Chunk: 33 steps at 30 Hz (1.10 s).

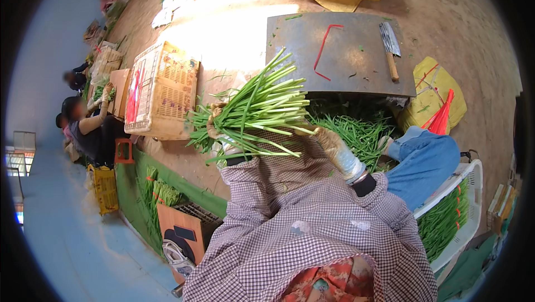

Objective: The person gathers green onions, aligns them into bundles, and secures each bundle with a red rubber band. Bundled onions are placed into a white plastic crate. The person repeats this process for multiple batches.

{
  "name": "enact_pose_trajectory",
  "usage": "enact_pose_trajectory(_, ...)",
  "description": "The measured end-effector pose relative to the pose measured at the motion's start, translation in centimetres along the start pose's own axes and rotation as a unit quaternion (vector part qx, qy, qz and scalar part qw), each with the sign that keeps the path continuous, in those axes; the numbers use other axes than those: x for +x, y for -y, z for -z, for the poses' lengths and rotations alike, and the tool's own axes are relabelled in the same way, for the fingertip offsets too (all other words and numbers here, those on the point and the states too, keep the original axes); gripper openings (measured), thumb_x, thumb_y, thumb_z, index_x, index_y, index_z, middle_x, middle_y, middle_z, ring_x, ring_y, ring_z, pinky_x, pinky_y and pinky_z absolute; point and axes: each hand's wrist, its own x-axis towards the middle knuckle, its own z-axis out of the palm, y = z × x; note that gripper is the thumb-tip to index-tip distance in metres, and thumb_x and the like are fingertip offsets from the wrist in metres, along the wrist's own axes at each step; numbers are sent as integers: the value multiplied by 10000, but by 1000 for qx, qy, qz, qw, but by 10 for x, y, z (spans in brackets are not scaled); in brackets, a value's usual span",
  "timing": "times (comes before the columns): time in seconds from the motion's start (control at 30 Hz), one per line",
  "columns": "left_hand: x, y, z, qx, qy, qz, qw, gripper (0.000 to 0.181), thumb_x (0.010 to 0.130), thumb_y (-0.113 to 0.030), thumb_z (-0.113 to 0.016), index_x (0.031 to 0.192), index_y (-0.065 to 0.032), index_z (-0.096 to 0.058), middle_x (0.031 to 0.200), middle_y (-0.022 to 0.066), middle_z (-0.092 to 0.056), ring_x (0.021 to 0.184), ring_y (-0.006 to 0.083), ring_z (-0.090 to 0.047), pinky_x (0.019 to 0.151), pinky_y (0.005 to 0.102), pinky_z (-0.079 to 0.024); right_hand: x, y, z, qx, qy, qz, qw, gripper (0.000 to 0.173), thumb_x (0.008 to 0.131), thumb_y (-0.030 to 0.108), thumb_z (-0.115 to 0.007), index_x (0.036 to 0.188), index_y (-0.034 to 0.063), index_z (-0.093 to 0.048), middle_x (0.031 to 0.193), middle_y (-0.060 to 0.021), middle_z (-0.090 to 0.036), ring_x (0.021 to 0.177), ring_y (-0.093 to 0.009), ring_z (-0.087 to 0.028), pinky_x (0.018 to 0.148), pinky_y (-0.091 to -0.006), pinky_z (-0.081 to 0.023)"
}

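Observation:
A bunch of long green stalks with pale ends (267, 105) fans out in front of me, its leafy end gripped in my gloved left hand (215, 120). My gloved right hand (332, 145) is at the lower right of the bunch, near the pale stalk tips; its fingers are partly hidden, and whether it grips a stalk I cannot tell. Beyond the hands stands a low metal-topped table (292, 51) with a red tie strip (321, 53) and a wooden-handled cleaver (391, 51) on it. Loose green leaves (355, 134) lie heaped below the table's near edge.
A plastic crate with red ties (167, 93) stands at left, with a co-worker (87, 130) beyond. A yellow bundle (453, 101) lies right of the table. A white crate (476, 201) of tied greens stands at lower right; a board holding a phone (196, 214) is at lower left.

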Motion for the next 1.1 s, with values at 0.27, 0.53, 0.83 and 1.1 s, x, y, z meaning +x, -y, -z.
enact_pose_trajectory(0.27,3,-10,7,227,-33,-133,964,298,823,-154,-555,1069,6,-605,958,126,-658,865,220,-645,844,359,-542,-5,44,-51,-213,191,56,957,332,937,211,-578,1213,26,-563,1103,-86,-620,989,-159,-586,856,-276,-476)
enact_pose_trajectory(0.53,-5,16,-6,278,-12,-136,951,364,841,-216,-551,1106,30,-584,1000,153,-661,938,240,-641,922,379,-508,-62,82,13,-133,77,-8,988,192,925,136,-594,1005,-21,-669,923,-90,-675,692,-108,-564,644,-234,-471)
enact_pose_trajectory(0.83,2,-1,10,279,-69,-106,952,297,831,-225,-553,1000,-7,-663,1052,175,-663,1005,297,-624,935,450,-495,17,86,-32,-204,-111,157,960,247,924,213,-584,1023,-7,-640,934,-88,-626,807,-160,-585,741,-284,-473)
enact_pose_trajectory(1.1,-3,18,-11,291,-107,-114,944,350,798,-254,-544,1031,-6,-629,1053,202,-641,993,342,-609,915,522,-485,45,62,-65,-147,-90,192,966,270,842,-34,-575,1112,-35,-578,1065,-99,-618,977,-167,-569,901,-276,-455)
